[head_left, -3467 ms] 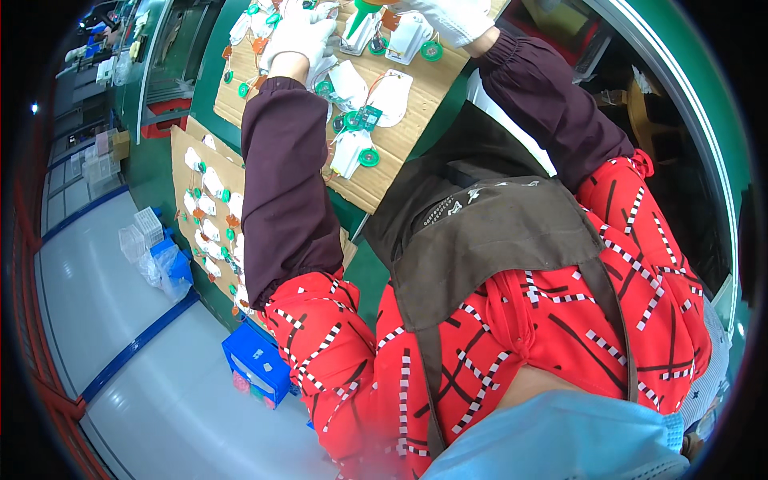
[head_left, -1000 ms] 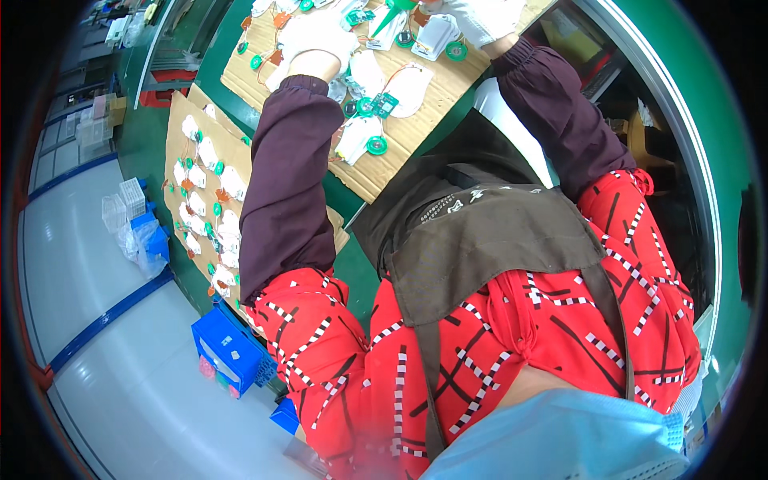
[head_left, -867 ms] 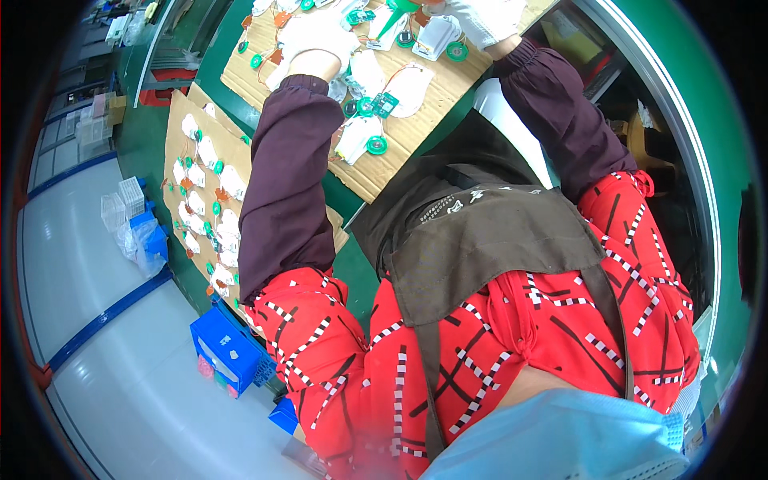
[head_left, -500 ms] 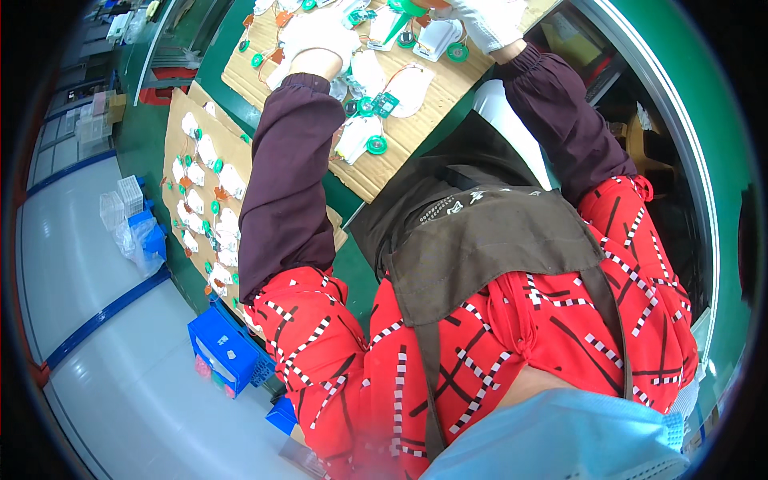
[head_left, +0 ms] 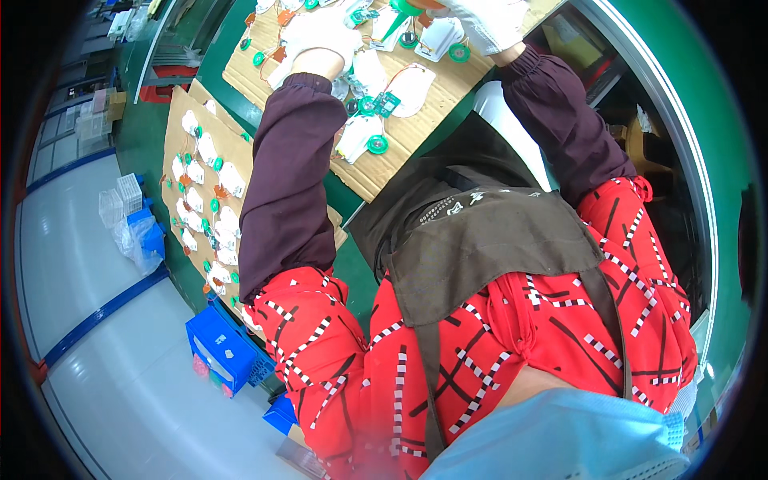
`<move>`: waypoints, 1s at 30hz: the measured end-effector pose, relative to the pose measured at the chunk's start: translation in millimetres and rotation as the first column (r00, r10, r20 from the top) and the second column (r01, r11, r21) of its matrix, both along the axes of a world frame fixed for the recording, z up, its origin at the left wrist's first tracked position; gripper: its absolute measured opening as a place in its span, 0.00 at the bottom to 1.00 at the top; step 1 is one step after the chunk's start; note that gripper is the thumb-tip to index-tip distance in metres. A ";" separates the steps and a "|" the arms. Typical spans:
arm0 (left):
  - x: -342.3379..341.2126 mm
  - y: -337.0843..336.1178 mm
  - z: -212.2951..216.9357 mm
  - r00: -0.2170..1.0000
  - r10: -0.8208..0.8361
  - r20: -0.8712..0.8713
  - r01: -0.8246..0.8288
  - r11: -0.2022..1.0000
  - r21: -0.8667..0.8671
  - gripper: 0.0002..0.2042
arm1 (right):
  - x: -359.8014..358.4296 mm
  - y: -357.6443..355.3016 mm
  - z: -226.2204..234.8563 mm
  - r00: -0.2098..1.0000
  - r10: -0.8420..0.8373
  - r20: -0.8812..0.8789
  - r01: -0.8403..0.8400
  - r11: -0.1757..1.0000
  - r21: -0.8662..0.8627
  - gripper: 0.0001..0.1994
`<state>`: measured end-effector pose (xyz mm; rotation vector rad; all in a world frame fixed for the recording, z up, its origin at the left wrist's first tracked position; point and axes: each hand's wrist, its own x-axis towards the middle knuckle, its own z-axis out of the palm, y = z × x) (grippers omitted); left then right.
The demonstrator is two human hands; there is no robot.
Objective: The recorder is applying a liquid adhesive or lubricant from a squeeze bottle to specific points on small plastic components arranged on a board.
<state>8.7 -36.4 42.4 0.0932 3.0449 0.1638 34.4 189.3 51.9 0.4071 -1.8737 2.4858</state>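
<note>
My left hand (head_left: 320, 38), in a white glove, is over a cardboard sheet (head_left: 436, 88) among white plastic pieces, beside a small green circuit board (head_left: 365, 15). Its fingers are largely hidden by the glove's back and the upper edge. My right hand (head_left: 490, 26), also gloved, has its fingers closed round a green-tipped dispenser or tool (head_left: 406, 7) with an orange-brown part; the picture's edge cuts it off. Its tapered green tip points down at a white piece. Closer to me lie another green board (head_left: 386, 103), a white housing (head_left: 360, 138) and a round green speaker-like disc (head_left: 378, 145), with thin wires.
On the left, a second cardboard sheet (head_left: 182, 144) bears several wired white pieces with green discs. Beyond it a blue bin (head_left: 222, 346) and a white basket (head_left: 128, 194) stand lower down. A pale curved rail (head_left: 676, 100) runs along the right, next to dark shelving.
Hardly anything differs. My two hands stay in place over the cardboard, with at most a very slight shift of the whole view.
</note>
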 end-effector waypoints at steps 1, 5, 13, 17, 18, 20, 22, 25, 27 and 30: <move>0.8 -1.5 0.7 1.000 0.004 -0.001 -0.004 1.000 -0.001 0.17 | -0.2 -2.7 -1.5 1.000 0.004 -0.001 -0.004 1.000 -0.001 0.15; -4.1 3.4 -3.0 1.000 -0.009 0.008 0.009 1.000 -0.005 0.17 | -0.6 -2.3 -7.4 0.994 -0.113 -0.005 0.113 0.993 -0.042 0.15; -0.5 3.2 2.6 1.000 -0.018 0.013 0.018 1.000 -0.001 0.17 | 0.3 -4.4 2.4 0.989 -0.148 0.017 0.146 0.983 0.110 0.12; -1.9 3.7 3.0 1.000 -0.022 0.019 0.023 0.999 -0.033 0.14 | 0.8 -6.0 -1.9 0.991 -0.118 0.070 0.114 0.992 0.058 0.12; -1.2 4.7 5.5 0.999 -0.002 0.051 0.003 1.000 -0.020 0.14 | 0.3 -5.2 -3.7 0.990 -0.109 0.090 0.105 0.993 0.047 0.13; -0.6 6.0 4.6 1.000 -0.015 0.024 0.015 1.000 -0.017 0.13 | -0.2 -2.2 -7.4 0.988 -0.130 0.079 0.127 0.991 0.039 0.14; -2.2 10.7 2.8 0.999 -0.036 -0.002 0.036 0.999 -0.010 0.13 | -0.2 1.8 -11.3 0.985 -0.158 0.068 0.156 0.987 0.036 0.15; -3.2 13.5 5.3 0.999 -0.034 0.018 0.034 0.999 -0.019 0.12 | 1.0 4.1 -14.0 0.984 -0.151 0.090 0.155 0.987 -0.037 0.16; -2.4 4.7 5.2 0.999 -0.038 0.018 0.039 0.998 -0.041 0.14 | 2.1 -0.7 -13.9 0.987 -0.154 0.034 0.155 0.988 -0.001 0.18; -10.5 1.1 -5.1 0.986 -0.095 -0.137 0.077 0.989 -0.126 0.15 | 2.5 -3.9 -17.2 0.978 -0.194 -0.082 0.193 0.981 -0.015 0.18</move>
